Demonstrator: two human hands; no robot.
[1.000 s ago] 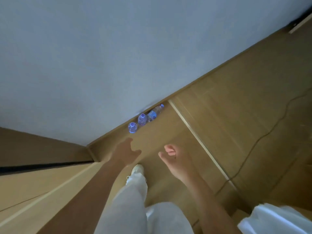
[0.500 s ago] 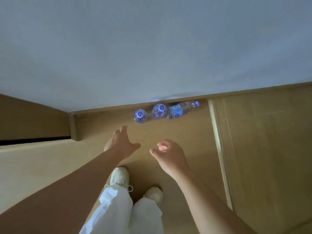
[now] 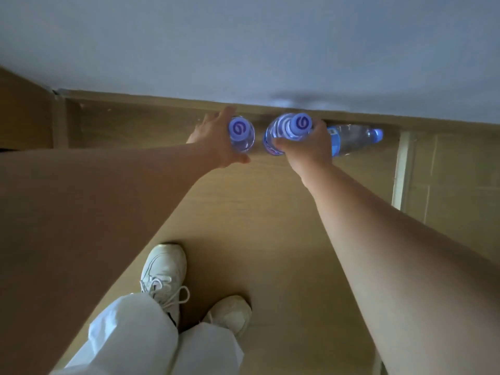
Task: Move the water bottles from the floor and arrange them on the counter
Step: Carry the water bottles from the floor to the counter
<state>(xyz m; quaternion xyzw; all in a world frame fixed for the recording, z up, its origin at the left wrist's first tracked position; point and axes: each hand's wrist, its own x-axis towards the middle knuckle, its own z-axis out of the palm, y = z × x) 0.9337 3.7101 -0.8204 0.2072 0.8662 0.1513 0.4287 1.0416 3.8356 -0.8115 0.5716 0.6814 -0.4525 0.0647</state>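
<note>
Three clear water bottles with blue caps are on the wooden floor against the white wall. My left hand (image 3: 213, 143) wraps around the left upright bottle (image 3: 241, 133), thumb in front and fingers behind it. My right hand (image 3: 308, 147) grips the middle upright bottle (image 3: 289, 131) just below its cap. The third bottle (image 3: 354, 138) lies on its side to the right, cap pointing right, partly hidden behind my right hand. No counter is in view.
The wooden floor (image 3: 270, 226) stretches toward me, with my two white shoes (image 3: 165, 269) and white trousers at the bottom. A pale threshold strip (image 3: 403, 169) crosses the floor at the right. A wooden panel (image 3: 24, 112) stands at the far left.
Both hands have reached forward and down from mid-air to the bottles and closed around the left and middle ones. The view has dropped closer to the floor.
</note>
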